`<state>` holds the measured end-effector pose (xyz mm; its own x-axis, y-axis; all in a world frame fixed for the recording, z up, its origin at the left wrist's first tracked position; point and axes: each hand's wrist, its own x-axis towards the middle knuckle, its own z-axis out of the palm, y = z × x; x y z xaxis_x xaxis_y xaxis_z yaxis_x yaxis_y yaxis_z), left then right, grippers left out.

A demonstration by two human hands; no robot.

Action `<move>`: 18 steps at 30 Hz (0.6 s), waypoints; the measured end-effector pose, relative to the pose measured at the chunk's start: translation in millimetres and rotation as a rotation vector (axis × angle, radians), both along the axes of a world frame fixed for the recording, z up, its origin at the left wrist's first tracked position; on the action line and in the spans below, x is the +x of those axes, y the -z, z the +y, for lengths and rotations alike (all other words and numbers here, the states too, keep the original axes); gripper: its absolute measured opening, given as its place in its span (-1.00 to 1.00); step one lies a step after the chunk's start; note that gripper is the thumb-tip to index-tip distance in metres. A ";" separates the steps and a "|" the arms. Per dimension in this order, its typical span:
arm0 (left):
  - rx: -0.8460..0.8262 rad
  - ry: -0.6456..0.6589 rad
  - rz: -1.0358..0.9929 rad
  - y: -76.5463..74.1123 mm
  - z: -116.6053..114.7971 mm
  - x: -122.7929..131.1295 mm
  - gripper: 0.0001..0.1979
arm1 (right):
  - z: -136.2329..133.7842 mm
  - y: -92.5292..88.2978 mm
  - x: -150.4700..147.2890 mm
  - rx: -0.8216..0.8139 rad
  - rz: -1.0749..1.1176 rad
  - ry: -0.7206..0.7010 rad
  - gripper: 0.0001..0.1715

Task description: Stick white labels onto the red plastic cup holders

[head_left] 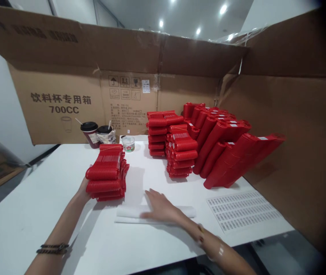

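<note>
My left hand (83, 190) presses against the lower left side of a bundle of red nested plastic cups (107, 175), its fingers hidden behind the bundle. The bundle stands on the white table (31, 214). My right hand (160, 207) lies flat, fingers spread, on a white sheet or rolled plastic film (163, 213). More red cup bundles (180, 151) stand in the middle, and long red nested cup stacks (223, 156) lean against the cardboard on the right.
Flattened cardboard box walls (65, 97) rise behind and right of the table. A sheet of small labels (241, 211) lies at right. Two dark-lidded drink cups (90, 133) and a small clear cup (128, 143) stand at the back edge.
</note>
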<state>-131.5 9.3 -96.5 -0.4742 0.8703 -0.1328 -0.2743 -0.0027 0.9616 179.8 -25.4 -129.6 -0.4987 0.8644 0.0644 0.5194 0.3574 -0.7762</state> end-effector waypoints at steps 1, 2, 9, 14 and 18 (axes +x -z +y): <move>0.020 -0.060 0.042 -2.2 -3.3 -2.1 -0.79 | -5.5 3.6 10.1 -0.027 -0.134 -0.030 0.19; 0.046 -0.133 0.084 -5.0 -10.0 -3.3 -0.74 | -13.2 7.3 20.8 -0.036 -0.284 -0.039 0.16; 0.439 -0.270 1.055 -6.3 -143.8 26.6 -0.46 | -66.3 24.0 18.6 0.176 -0.725 -0.217 -0.54; -0.126 0.744 1.430 18.2 -220.3 46.0 -0.18 | -88.7 12.8 -64.0 0.294 -0.642 -0.523 -0.61; -0.398 0.650 1.060 3.7 -282.1 -11.5 -0.69 | -106.7 -18.4 -99.5 0.361 -0.408 -0.734 -0.79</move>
<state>-143.0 -272.8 -100.2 -0.0162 0.9664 -0.2565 0.7696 0.1758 0.6138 80.2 -132.0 -111.2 -0.9587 0.2827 -0.0327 0.2753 0.8920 -0.3586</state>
